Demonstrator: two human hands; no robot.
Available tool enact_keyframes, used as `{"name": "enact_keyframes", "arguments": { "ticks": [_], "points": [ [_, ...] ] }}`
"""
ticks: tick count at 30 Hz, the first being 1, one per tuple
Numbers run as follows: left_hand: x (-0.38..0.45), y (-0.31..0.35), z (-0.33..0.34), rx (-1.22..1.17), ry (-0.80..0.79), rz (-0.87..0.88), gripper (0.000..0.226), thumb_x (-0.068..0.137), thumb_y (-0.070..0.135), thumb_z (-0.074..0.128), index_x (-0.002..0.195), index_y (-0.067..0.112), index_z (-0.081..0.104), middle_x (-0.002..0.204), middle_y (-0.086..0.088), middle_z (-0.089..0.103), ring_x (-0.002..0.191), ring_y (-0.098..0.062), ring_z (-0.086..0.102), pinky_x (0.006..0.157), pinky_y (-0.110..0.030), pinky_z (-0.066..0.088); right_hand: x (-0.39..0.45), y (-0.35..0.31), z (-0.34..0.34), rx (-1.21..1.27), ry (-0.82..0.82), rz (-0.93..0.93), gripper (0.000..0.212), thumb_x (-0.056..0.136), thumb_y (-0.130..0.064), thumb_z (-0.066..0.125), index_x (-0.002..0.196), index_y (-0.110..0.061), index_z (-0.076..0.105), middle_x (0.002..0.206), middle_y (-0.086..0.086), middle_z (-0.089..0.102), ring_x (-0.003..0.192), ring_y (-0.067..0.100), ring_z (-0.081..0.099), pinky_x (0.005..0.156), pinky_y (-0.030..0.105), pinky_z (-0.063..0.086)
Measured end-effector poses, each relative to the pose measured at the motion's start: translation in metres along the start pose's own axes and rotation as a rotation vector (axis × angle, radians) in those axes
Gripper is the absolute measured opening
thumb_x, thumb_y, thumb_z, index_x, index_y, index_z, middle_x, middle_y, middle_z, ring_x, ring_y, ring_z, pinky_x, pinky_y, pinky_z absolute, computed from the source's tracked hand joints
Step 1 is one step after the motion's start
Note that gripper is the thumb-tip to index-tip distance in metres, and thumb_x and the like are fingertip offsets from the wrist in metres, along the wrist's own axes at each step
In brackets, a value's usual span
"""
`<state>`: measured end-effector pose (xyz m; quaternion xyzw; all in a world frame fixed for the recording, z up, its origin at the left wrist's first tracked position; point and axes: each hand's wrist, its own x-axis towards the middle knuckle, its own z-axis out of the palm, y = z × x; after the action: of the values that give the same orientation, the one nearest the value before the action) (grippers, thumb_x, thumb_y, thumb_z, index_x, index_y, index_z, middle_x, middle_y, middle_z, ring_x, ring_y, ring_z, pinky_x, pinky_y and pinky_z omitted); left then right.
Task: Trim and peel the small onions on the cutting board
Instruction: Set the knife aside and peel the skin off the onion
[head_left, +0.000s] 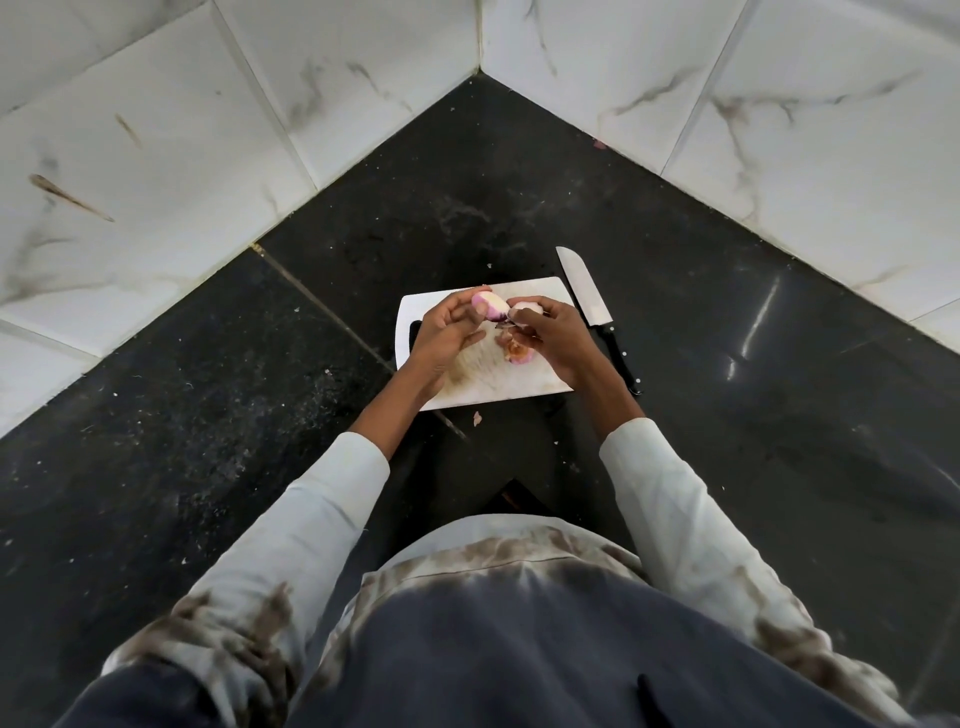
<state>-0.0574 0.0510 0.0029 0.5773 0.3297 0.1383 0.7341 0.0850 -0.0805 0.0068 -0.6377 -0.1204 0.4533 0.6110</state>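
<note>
Hands peeling a small onion above the cutting board

Cutting board (524, 384), white, lies on the black stone counter (208, 415) straight ahead of you, in the corner where two walls of white marbled tiles (156, 130) meet. Your left hand (447, 332) is raised over the board's left half, fingers curled round a pink-and-white small onion (488, 305) pinched at the fingertips. Your right hand (553, 335) sits just beside it, over the board's right half, its fingers curled and gripping a pale piece of onion (527, 310) that touches the one in your left hand; whether this is loose skin or a separate piece cannot be told. Below the hands, a small heap of pinkish-brown onion scraps (518, 352) rests on the board near its middle. A knife (597, 317) with a black riveted handle lies on the counter along the board's right edge, blade pointing away from you. One scrap of skin (477, 419) lies on the counter just in front of the board.
</note>
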Motion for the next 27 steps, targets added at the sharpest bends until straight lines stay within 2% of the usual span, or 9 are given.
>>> {"name": "enact_keyframes", "arguments": {
  "ticks": [4,6,9,12,17,22,25,27],
  "points": [
    [0.0,-0.006,0.005,-0.112,0.051,-0.094,0.032,0.11,0.02,0.057,0.137,0.006,0.066,0.123,-0.007,0.076,0.12,-0.021,0.072,0.111,-0.044,0.056,0.0,-0.001,0.003,0.007,0.0,0.015,0.022,0.097,-0.005,0.072,0.118,-0.005,0.073,0.099,0.013,0.078,0.084,0.02,0.075,0.072,0.024,0.06],
    [-0.002,-0.007,0.007,-0.188,0.073,-0.15,0.029,0.112,0.015,0.052,0.135,0.005,0.066,0.118,-0.004,0.077,0.112,-0.016,0.074,0.108,-0.043,0.057,0.0,-0.002,0.004,-0.003,-0.004,0.009,0.024,0.096,-0.006,0.073,0.119,-0.004,0.072,0.098,0.013,0.079,0.085,0.026,0.075,0.075,0.027,0.062],
    [-0.005,-0.008,0.009,-0.291,0.069,-0.205,0.025,0.113,0.025,0.05,0.118,0.013,0.071,0.113,-0.003,0.078,0.113,-0.018,0.073,0.102,-0.037,0.058,0.0,-0.002,0.006,-0.054,0.011,-0.01,0.021,0.094,-0.006,0.075,0.114,-0.008,0.074,0.107,0.015,0.079,0.095,0.033,0.078,0.088,0.037,0.065],
    [-0.007,-0.009,0.011,-0.361,0.054,-0.232,0.029,0.112,0.034,0.051,0.105,0.017,0.072,0.114,-0.005,0.077,0.115,-0.018,0.072,0.103,-0.036,0.056,-0.002,-0.003,0.008,-0.108,0.021,-0.046,0.017,0.092,-0.006,0.076,0.107,-0.012,0.074,0.111,0.012,0.076,0.095,0.026,0.078,0.089,0.037,0.065],
    [-0.007,-0.009,0.012,-0.498,0.058,-0.256,0.036,0.113,0.04,0.047,0.118,0.013,0.07,0.124,-0.011,0.076,0.12,-0.023,0.071,0.105,-0.038,0.055,-0.004,-0.003,0.005,-0.142,0.02,-0.089,0.018,0.091,-0.001,0.074,0.108,-0.008,0.071,0.108,0.006,0.073,0.09,0.014,0.075,0.075,0.025,0.062],
    [-0.002,-0.007,0.007,-0.531,0.056,-0.256,0.04,0.111,0.041,0.052,0.13,0.009,0.065,0.142,-0.017,0.068,0.125,-0.025,0.07,0.104,-0.04,0.056,0.0,0.003,-0.004,-0.151,0.083,-0.07,0.018,0.091,-0.004,0.077,0.107,-0.01,0.071,0.105,0.007,0.074,0.092,0.02,0.075,0.074,0.024,0.062],
    [0.001,-0.007,0.007,-0.537,0.067,-0.263,0.037,0.11,0.041,0.055,0.129,0.011,0.065,0.142,-0.016,0.069,0.128,-0.027,0.069,0.103,-0.041,0.058,0.005,0.011,-0.007,-0.31,0.13,-0.104,0.015,0.093,-0.01,0.078,0.106,-0.011,0.071,0.102,0.004,0.074,0.091,0.021,0.076,0.078,0.027,0.064],
    [0.002,-0.008,0.006,-0.536,0.075,-0.267,0.036,0.109,0.041,0.057,0.128,0.011,0.065,0.139,-0.015,0.071,0.129,-0.029,0.069,0.101,-0.041,0.059,0.006,0.015,-0.006,-0.441,0.161,-0.148,0.016,0.094,-0.015,0.079,0.108,-0.012,0.073,0.103,-0.001,0.073,0.089,0.012,0.074,0.077,0.019,0.062]
  ]
}}
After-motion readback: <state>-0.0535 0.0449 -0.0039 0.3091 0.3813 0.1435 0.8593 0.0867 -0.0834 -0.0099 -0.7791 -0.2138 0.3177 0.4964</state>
